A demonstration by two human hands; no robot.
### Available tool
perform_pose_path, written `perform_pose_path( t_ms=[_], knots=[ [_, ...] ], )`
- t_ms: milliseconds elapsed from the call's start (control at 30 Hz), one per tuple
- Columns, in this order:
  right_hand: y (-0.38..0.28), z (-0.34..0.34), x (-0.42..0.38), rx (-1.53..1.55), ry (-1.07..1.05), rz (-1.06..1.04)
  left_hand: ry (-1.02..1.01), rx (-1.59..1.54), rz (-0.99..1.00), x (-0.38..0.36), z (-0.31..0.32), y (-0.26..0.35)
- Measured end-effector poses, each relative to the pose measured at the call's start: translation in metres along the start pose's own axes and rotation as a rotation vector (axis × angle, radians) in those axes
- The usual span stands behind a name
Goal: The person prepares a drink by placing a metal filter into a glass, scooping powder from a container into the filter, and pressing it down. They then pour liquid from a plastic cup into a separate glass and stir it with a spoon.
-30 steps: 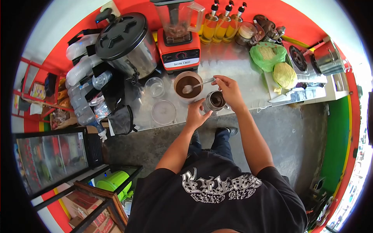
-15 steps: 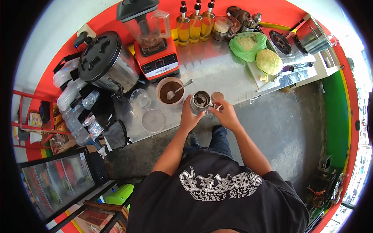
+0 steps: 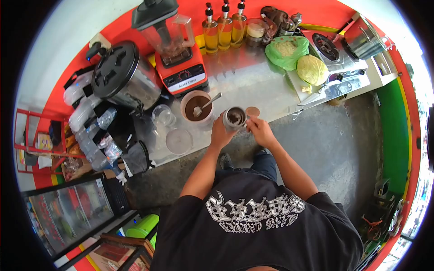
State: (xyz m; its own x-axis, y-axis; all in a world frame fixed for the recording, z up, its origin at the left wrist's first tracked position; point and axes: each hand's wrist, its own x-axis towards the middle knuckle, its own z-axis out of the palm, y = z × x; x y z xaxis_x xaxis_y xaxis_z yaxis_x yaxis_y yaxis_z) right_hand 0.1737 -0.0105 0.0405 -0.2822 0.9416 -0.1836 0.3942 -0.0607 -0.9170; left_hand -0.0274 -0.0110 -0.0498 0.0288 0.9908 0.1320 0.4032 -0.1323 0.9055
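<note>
A metal mug [image 3: 234, 118] with dark contents and some lighter foam or shine on top is held over the counter's front edge. My left hand [image 3: 221, 134] wraps around the mug's left side. On its right side, my right hand [image 3: 261, 132] has its fingers closed at the mug's handle. Just behind my right fingers sits a small round brown lid or disc [image 3: 252, 111]. Left of the mug stands a bowl [image 3: 184, 111] of brown powder or paste, with a metal spoon [image 3: 209, 103] resting in it.
A clear plastic cup [image 3: 163, 116] and a round translucent lid [image 3: 179, 141] lie left of the bowl. Behind stand a red blender [image 3: 181, 74], a large lidded pot [image 3: 147, 81] and pump bottles [image 3: 224, 34]. A cabbage [image 3: 312, 70] and a knife [image 3: 313, 98] lie to the right.
The mug is tilted slightly differently, and its contents look shifted. Both hands keep their hold on it. The whole view has moved a little.
</note>
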Motion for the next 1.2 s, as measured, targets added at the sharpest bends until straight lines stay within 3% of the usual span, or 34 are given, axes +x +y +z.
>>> perform_pose_path(
  t_ms=[33,67,167,267,367,467,533,633,733,833,933,1067,1200],
  knots=[
    [0.004,0.002,0.0,0.023,0.079,0.063,0.046,0.129,0.055,-0.004,-0.001,0.0],
    [0.007,0.005,-0.001,0.018,0.06,0.066,0.02,0.042,0.016,-0.002,-0.001,-0.002],
    [0.009,0.004,0.002,0.084,-0.136,0.017,-0.073,-0.093,-0.047,0.002,-0.004,0.0],
    [0.008,-0.001,0.006,0.052,0.031,0.034,0.024,0.072,0.047,0.0,-0.004,0.003],
    [0.008,-0.003,0.004,0.076,-0.151,0.042,-0.018,-0.015,0.001,0.001,-0.001,-0.004],
    [0.017,-0.003,0.008,0.07,0.01,0.0,0.064,0.094,0.04,-0.003,-0.001,-0.001],
    [0.011,-0.004,0.005,0.058,-0.17,0.019,0.034,0.035,0.018,0.001,-0.001,-0.004],
    [0.02,-0.003,0.01,0.068,-0.018,0.028,0.02,-0.009,-0.001,-0.002,-0.002,0.0],
    [0.015,-0.002,0.006,0.136,-0.176,0.06,0.018,-0.029,-0.016,0.0,-0.005,0.001],
    [0.028,0.002,0.013,0.214,-0.029,0.036,0.012,-0.044,-0.015,-0.001,-0.004,0.0],
    [0.021,-0.001,0.009,0.212,-0.179,0.064,0.043,-0.06,0.022,0.0,-0.007,0.005],
    [0.025,0.001,0.013,0.399,-0.04,0.144,0.074,-0.048,0.019,-0.002,-0.003,-0.003],
    [0.028,0.003,0.013,0.374,-0.097,0.115,0.061,-0.13,0.02,-0.002,-0.004,-0.003]
  ],
)
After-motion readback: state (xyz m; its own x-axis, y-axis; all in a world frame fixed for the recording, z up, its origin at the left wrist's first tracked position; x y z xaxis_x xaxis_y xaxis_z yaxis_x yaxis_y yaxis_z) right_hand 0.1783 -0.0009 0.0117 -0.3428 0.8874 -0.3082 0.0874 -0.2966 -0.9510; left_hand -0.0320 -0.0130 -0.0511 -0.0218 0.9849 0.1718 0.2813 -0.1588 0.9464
